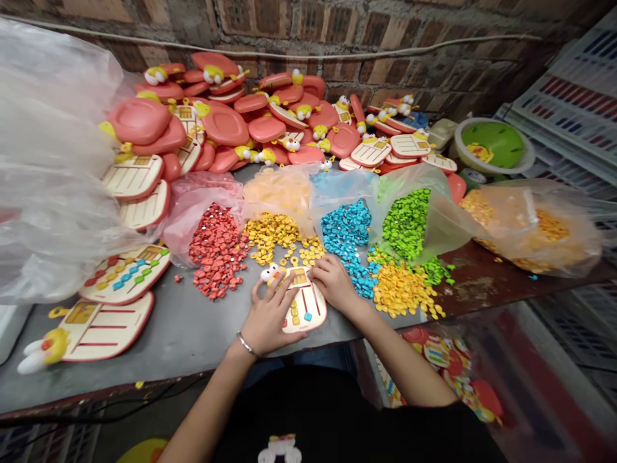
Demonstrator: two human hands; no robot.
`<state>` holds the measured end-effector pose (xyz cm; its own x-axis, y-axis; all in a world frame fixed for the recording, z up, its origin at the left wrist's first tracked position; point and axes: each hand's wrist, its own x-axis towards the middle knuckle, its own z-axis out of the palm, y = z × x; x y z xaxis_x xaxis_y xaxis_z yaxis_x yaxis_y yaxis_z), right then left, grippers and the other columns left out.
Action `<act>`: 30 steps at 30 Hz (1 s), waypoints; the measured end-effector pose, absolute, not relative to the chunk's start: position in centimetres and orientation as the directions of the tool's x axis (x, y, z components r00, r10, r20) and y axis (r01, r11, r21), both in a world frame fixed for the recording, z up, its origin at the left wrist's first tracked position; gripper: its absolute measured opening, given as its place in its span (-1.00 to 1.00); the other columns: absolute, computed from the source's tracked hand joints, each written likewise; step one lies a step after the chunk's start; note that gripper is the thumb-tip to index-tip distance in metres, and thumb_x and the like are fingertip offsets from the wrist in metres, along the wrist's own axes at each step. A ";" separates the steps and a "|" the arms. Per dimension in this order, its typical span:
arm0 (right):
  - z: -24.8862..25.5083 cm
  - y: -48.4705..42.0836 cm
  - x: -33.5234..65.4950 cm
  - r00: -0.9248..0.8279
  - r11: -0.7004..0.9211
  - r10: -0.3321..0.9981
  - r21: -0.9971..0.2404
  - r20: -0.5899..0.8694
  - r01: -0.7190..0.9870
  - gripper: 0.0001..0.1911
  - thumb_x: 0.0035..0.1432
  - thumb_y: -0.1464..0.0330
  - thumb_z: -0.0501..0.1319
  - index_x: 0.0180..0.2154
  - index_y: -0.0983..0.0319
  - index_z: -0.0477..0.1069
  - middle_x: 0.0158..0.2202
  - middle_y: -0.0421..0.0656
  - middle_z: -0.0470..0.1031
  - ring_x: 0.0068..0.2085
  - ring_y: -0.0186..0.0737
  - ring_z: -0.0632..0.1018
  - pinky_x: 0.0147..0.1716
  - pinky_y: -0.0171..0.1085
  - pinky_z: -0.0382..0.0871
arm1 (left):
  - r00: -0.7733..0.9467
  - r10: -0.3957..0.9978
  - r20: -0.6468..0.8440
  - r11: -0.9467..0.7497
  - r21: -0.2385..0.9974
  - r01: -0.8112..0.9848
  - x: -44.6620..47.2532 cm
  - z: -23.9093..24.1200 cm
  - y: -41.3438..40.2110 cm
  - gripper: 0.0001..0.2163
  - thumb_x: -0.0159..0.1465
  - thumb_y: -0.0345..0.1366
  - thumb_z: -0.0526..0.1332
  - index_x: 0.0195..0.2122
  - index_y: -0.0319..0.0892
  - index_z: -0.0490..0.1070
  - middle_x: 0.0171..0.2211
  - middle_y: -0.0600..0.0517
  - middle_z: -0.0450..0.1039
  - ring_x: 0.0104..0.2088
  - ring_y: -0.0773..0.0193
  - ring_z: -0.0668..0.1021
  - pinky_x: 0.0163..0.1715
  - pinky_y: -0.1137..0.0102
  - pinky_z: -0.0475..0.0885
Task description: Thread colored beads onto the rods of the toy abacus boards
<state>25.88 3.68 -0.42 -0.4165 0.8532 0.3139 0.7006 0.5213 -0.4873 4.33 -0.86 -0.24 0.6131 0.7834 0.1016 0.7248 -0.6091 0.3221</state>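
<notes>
A cream, red-edged toy board (pixel 315 299) with a duck-like head lies on the grey table in front of me. It has slots, and a few yellow beads and one blue bead sit in them. Across its left side lies my left hand (pixel 270 314), fingers over the face and thumb along the near edge, gripping it. My right hand (pixel 336 284) touches the upper right of the board with its fingers bent together; anything between the fingertips is hidden. Just beyond are heaps of red beads (pixel 216 247), yellow beads (pixel 272 233), blue beads (pixel 346 225) and green beads (pixel 407 222).
Many red-backed toy boards (pixel 226 122) are piled against the brick wall. At left lie a filled board (pixel 126 273), a bare-slotted board (pixel 108 328) and large plastic bags (pixel 53 161). More yellow beads (pixel 402 289) lie at right, before a green basin (pixel 494 145) and crates.
</notes>
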 end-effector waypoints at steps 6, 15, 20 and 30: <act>-0.8 1.8 26.1 -0.388 0.506 0.859 -0.671 0.335 0.541 -0.86 0.25 0.40 0.17 -0.20 0.19 0.50 -0.32 -0.10 0.53 -0.20 -0.11 0.44 -0.17 -0.11 0.37 | 0.617 0.780 0.103 -0.612 0.330 0.719 4.2 -0.6 -0.9 -0.18 0.06 0.14 0.28 0.29 -0.15 0.15 0.33 -0.18 0.07 0.33 -0.17 0.08 0.25 -0.03 -0.26; 1.2 0.5 27.9 -0.478 0.469 0.843 -0.768 0.244 0.436 -0.84 0.21 0.31 0.26 -0.16 0.18 0.50 -0.25 -0.13 0.58 -0.18 -0.14 0.52 -0.13 -0.14 0.40 | 0.623 0.775 0.109 -0.618 0.339 0.710 4.1 -0.3 -0.9 -0.31 0.08 0.12 0.28 0.21 -0.05 0.29 0.36 -0.12 0.01 0.32 -0.18 0.09 0.25 -0.07 -0.27; 0.1 -0.7 32.8 -0.201 0.335 0.932 -0.508 0.302 0.793 -0.86 0.24 0.35 0.20 -0.19 0.16 0.53 -0.20 -0.05 0.55 -0.12 0.00 0.45 -0.09 0.02 0.35 | 0.641 0.759 0.117 -0.636 0.346 0.690 4.0 -0.2 -0.9 -0.43 0.09 0.10 0.30 0.12 0.07 0.39 0.37 -0.12 -0.04 0.33 -0.22 0.05 0.20 -0.13 -0.23; 0.8 1.9 29.3 -0.237 0.428 0.898 -0.608 0.371 0.669 -0.91 0.26 0.42 0.16 -0.22 0.20 0.44 -0.25 -0.09 0.49 -0.20 -0.15 0.52 -0.20 -0.19 0.44 | 0.664 0.735 0.138 -0.659 0.378 0.650 3.8 -0.5 -1.0 -0.47 0.13 0.17 0.26 0.11 0.16 0.39 0.39 -0.14 -0.12 0.35 -0.24 -0.03 0.19 -0.17 -0.25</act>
<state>29.30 1.90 0.79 -0.2367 0.8980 0.3710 0.6685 0.4276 -0.6085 3.80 -0.99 -0.54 0.6637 0.7350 0.1385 0.6504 -0.6586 0.3784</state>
